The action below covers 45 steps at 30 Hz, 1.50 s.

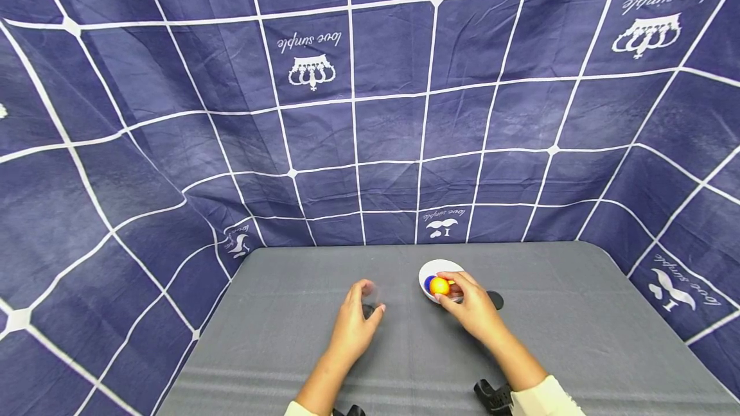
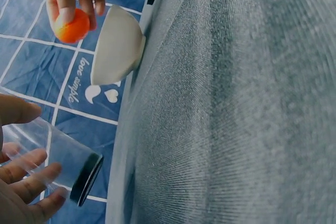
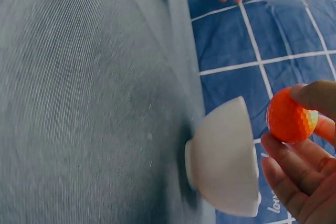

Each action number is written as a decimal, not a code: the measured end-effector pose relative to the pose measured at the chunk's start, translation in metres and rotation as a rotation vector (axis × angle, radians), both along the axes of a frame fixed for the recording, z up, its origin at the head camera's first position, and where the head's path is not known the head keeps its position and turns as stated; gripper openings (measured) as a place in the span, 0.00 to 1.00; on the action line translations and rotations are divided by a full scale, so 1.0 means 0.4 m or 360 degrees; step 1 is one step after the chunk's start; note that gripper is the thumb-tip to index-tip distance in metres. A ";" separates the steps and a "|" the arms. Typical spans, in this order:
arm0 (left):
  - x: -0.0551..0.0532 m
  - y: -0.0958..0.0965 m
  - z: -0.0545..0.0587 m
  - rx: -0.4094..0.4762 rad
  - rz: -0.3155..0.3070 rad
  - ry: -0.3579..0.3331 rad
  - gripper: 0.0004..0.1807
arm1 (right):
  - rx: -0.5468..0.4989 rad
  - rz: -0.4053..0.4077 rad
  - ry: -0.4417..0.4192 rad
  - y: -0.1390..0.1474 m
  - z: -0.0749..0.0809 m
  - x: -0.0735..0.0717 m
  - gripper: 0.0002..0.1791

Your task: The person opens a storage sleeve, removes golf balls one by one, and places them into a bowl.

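My right hand pinches an orange golf ball between thumb and fingers, just above the open mouth of a white bowl. Inside the bowl, a blue ball shows beside the orange one in the head view, with a bit of yellow partly hidden by my fingers. To the left of the bowl, my left hand holds a clear cylindrical jar, its thumb on one side and fingers round the other. The jar's black end faces the table in the left wrist view.
A flat black disc lies on the grey cloth-covered table, right of the bowl and close to my right hand. Blue curtain with white lines hangs behind the table and along both sides.
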<state>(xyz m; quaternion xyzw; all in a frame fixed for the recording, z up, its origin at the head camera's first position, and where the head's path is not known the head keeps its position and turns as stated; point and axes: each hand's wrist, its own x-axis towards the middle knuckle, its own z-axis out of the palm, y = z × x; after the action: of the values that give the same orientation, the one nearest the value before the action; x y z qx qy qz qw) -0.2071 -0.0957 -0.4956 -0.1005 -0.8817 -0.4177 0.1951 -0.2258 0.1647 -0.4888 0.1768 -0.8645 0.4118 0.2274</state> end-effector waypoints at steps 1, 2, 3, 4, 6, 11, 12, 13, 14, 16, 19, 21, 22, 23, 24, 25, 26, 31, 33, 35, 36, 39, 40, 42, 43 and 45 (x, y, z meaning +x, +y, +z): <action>-0.001 -0.001 -0.001 0.0008 0.0003 -0.0002 0.25 | 0.0052 -0.0025 0.0030 0.002 -0.003 -0.003 0.25; -0.002 -0.002 -0.003 0.0022 0.0007 -0.0009 0.25 | 0.0100 -0.0050 0.0051 0.004 -0.005 -0.005 0.25; -0.003 -0.003 -0.005 0.0039 0.0008 -0.0017 0.25 | 0.0143 -0.0071 0.0067 0.006 -0.007 -0.007 0.25; -0.004 -0.004 -0.007 0.0052 0.0012 -0.0022 0.25 | 0.0178 -0.0085 0.0076 0.007 -0.009 -0.010 0.25; -0.005 -0.005 -0.010 0.0065 0.0018 -0.0023 0.25 | 0.0238 -0.0101 0.0077 0.009 -0.011 -0.014 0.25; -0.011 -0.006 -0.018 0.0084 0.0025 -0.0027 0.25 | 0.0324 -0.0091 0.0046 0.011 -0.011 -0.022 0.23; -0.012 -0.006 -0.018 0.0084 0.0028 -0.0028 0.25 | 0.0341 -0.0091 0.0036 0.012 -0.010 -0.024 0.23; -0.013 -0.006 -0.017 0.0085 0.0033 -0.0034 0.25 | 0.0354 -0.0089 0.0026 0.012 -0.010 -0.026 0.23; -0.013 -0.006 -0.017 0.0084 0.0039 -0.0037 0.25 | 0.0370 -0.0089 0.0016 0.013 -0.009 -0.027 0.22; -0.013 -0.007 -0.016 0.0088 0.0047 -0.0045 0.25 | 0.0398 -0.0086 0.0002 0.014 -0.010 -0.031 0.22; -0.015 -0.009 -0.016 0.0103 0.0050 -0.0074 0.26 | 0.0437 -0.0082 -0.0007 0.018 -0.010 -0.034 0.22; -0.016 -0.011 -0.017 0.0127 0.0048 -0.0105 0.26 | 0.0458 -0.0069 0.0001 0.020 -0.011 -0.036 0.22; -0.017 -0.012 -0.018 0.0141 0.0046 -0.0118 0.26 | 0.0469 -0.0062 0.0008 0.022 -0.012 -0.037 0.21; -0.018 -0.013 -0.020 0.0162 0.0045 -0.0134 0.25 | 0.0481 -0.0054 0.0014 0.023 -0.013 -0.038 0.21; -0.019 -0.014 -0.021 0.0181 0.0046 -0.0145 0.25 | 0.0491 -0.0044 0.0019 0.024 -0.014 -0.039 0.21; -0.020 -0.016 -0.023 0.0195 0.0046 -0.0151 0.25 | 0.0499 -0.0033 0.0026 0.025 -0.014 -0.041 0.21; -0.021 -0.017 -0.025 0.0206 0.0049 -0.0163 0.25 | 0.0510 -0.0024 0.0027 0.025 -0.015 -0.042 0.21; -0.025 -0.024 -0.033 0.0206 0.0058 -0.0196 0.25 | 0.0581 0.0007 0.0031 0.026 -0.013 -0.045 0.21; -0.025 -0.025 -0.035 0.0192 0.0054 -0.0207 0.25 | 0.0611 0.0010 0.0028 0.025 -0.011 -0.047 0.20; -0.025 -0.027 -0.036 0.0197 0.0046 -0.0215 0.26 | 0.0625 0.0017 0.0015 0.023 -0.009 -0.048 0.19; -0.025 -0.027 -0.037 0.0204 0.0040 -0.0218 0.26 | 0.0631 0.0018 0.0010 0.022 -0.008 -0.048 0.17; -0.027 -0.028 -0.038 0.0223 0.0034 -0.0211 0.26 | 0.0642 0.0026 -0.0007 0.020 -0.005 -0.049 0.14; -0.028 -0.028 -0.039 0.0227 0.0033 -0.0209 0.26 | 0.0646 0.0031 -0.0008 0.019 -0.004 -0.049 0.13; -0.030 -0.027 -0.040 0.0227 0.0035 -0.0202 0.26 | 0.0656 0.0031 -0.0013 0.018 -0.004 -0.051 0.12; -0.031 -0.026 -0.041 0.0223 0.0037 -0.0193 0.26 | 0.0663 0.0027 -0.0013 0.017 -0.004 -0.052 0.12; -0.032 -0.025 -0.042 0.0214 0.0040 -0.0180 0.26 | 0.0678 0.0017 -0.0015 0.016 -0.004 -0.054 0.11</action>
<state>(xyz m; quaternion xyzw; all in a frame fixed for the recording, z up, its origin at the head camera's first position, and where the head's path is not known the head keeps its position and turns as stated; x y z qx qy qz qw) -0.2201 -0.1058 -0.5124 -0.0522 -0.8625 -0.4785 0.1564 -0.2475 0.1712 -0.4905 0.2235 -0.9322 0.2218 0.1786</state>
